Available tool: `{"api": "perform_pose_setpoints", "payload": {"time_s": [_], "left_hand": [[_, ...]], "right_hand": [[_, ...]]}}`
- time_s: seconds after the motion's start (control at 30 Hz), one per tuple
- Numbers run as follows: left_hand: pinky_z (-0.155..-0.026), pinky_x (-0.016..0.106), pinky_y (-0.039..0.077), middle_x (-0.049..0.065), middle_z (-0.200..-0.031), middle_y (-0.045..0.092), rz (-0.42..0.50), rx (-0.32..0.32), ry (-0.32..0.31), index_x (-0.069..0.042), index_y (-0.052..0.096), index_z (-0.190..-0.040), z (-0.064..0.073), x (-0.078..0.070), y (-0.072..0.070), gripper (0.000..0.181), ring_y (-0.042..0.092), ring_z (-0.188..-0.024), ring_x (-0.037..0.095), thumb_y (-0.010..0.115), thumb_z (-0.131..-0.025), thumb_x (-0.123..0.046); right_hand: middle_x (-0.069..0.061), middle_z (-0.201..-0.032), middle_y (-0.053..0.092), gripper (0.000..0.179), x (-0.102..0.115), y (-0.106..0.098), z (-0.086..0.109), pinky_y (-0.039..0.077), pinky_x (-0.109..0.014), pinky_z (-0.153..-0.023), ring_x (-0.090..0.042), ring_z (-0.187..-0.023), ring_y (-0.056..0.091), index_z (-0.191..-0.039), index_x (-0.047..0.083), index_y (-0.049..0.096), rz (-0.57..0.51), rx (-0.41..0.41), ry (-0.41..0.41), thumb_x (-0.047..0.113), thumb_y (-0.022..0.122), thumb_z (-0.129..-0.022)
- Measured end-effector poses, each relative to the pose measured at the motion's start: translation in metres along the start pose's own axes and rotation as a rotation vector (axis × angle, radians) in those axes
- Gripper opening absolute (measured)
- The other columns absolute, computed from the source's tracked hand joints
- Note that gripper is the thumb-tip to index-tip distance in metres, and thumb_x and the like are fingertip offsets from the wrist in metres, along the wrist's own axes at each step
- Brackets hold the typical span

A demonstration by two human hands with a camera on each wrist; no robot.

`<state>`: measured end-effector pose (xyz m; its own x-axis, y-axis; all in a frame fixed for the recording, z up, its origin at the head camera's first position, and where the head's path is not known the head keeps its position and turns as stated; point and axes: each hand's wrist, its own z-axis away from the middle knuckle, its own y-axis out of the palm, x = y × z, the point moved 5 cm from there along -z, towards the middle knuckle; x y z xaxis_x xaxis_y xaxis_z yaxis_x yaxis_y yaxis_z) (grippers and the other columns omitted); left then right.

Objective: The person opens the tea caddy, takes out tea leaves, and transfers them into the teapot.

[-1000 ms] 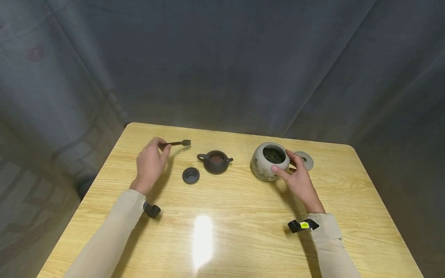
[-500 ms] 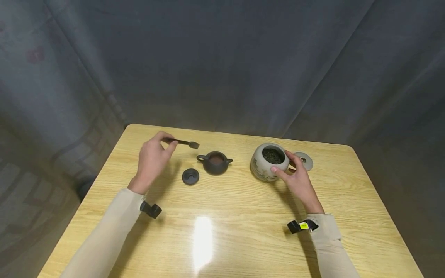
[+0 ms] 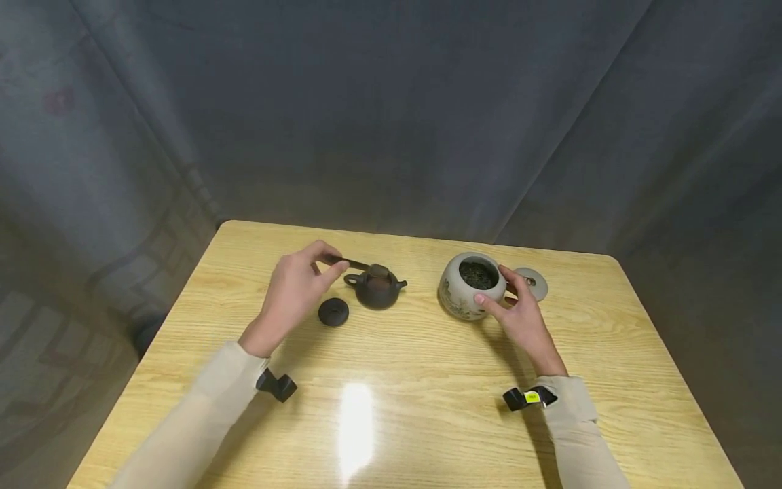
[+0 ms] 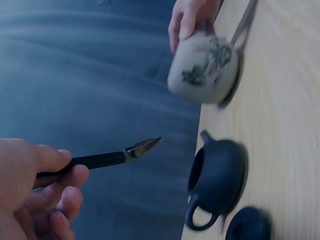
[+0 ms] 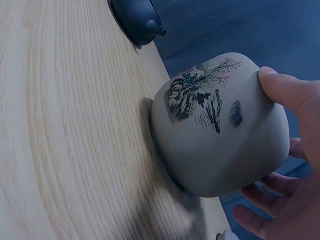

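Observation:
My left hand (image 3: 299, 292) pinches the black handle of a tea scoop (image 4: 100, 160) between thumb and fingers. In the head view the scoop's head (image 3: 379, 272) hangs over the mouth of a small dark teapot (image 3: 375, 299); the left wrist view shows it raised above the pot. Whether it carries any tea is unclear. My right hand (image 3: 525, 326) holds the right side of a pale round tea jar (image 3: 458, 297), thumb in front and fingers behind. Dark tea leaves (image 3: 478, 274) show inside. A landscape is painted on the jar's wall (image 5: 200, 95).
The teapot's dark lid (image 3: 333, 312) lies in front of the pot, to its left. Behind my right hand is the pale jar lid (image 3: 535, 283). Everything is on a light wooden table (image 3: 427, 407), with a grey curtain (image 3: 366, 122) beyond its far edge.
My left hand has moved right with the tea scoop, bringing its head from left of the teapot to over its mouth. The right hand and jar have stayed in place.

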<state>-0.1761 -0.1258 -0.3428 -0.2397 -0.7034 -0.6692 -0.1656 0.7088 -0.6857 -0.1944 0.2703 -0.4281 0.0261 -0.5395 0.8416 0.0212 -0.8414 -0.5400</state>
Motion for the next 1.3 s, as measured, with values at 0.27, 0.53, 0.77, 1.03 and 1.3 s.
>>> {"api": "perform_pose_setpoints", "payload": {"time_s": [0.27,0.53,0.77,1.03,1.3], "left_hand": [[-0.051,0.026,0.042,0.001,-0.101,0.082,0.036,0.083,0.067,-0.016,0.075,-0.114,0.006,-0.021,0.025,0.018,0.057,-0.058,0.009,0.076,-0.101,-0.028],[-0.060,0.028,0.050,-0.002,-0.093,0.081,0.061,0.119,0.095,-0.016,0.074,-0.110,0.002,-0.037,0.042,0.015,0.065,-0.069,0.009,0.077,-0.101,-0.028],[-0.065,0.028,0.056,-0.003,-0.094,0.082,0.063,0.125,0.172,-0.016,0.073,-0.105,-0.005,-0.057,0.059,0.013,0.073,-0.073,0.007,0.077,-0.100,-0.028],[-0.050,0.022,0.040,-0.006,-0.102,0.083,0.013,0.106,0.260,-0.018,0.072,-0.107,-0.021,-0.088,0.081,0.016,0.053,-0.051,0.001,0.075,-0.102,-0.033],[-0.051,0.021,0.038,-0.006,-0.101,0.082,-0.074,0.090,0.350,-0.020,0.071,-0.110,-0.026,-0.104,0.100,0.015,0.054,-0.056,0.005,0.073,-0.104,-0.034]], "right_hand": [[-0.023,-0.170,0.034,0.092,-0.001,0.002,-0.001,0.037,-0.061,-0.124,-0.044,-0.155,0.037,-0.169,0.005,0.023,-0.017,-0.002,-0.013,0.034,0.077,-0.100],[-0.024,-0.170,0.033,0.091,-0.002,0.006,-0.002,0.037,-0.061,-0.124,-0.044,-0.155,0.037,-0.169,0.006,0.023,-0.018,-0.004,-0.019,0.033,0.077,-0.100],[-0.023,-0.170,0.033,0.091,-0.002,0.006,-0.002,0.038,-0.061,-0.123,-0.045,-0.155,0.037,-0.169,0.006,0.024,-0.021,-0.009,-0.029,0.033,0.077,-0.100],[-0.025,-0.169,0.033,0.088,-0.002,0.006,0.000,0.039,-0.060,-0.122,-0.044,-0.155,0.037,-0.168,0.003,0.024,-0.023,-0.016,-0.028,0.029,0.076,-0.101],[-0.023,-0.171,0.031,0.092,0.000,0.005,0.004,0.037,-0.062,-0.123,-0.044,-0.156,0.034,-0.169,0.005,0.021,-0.029,-0.013,-0.020,0.034,0.075,-0.101]]}}
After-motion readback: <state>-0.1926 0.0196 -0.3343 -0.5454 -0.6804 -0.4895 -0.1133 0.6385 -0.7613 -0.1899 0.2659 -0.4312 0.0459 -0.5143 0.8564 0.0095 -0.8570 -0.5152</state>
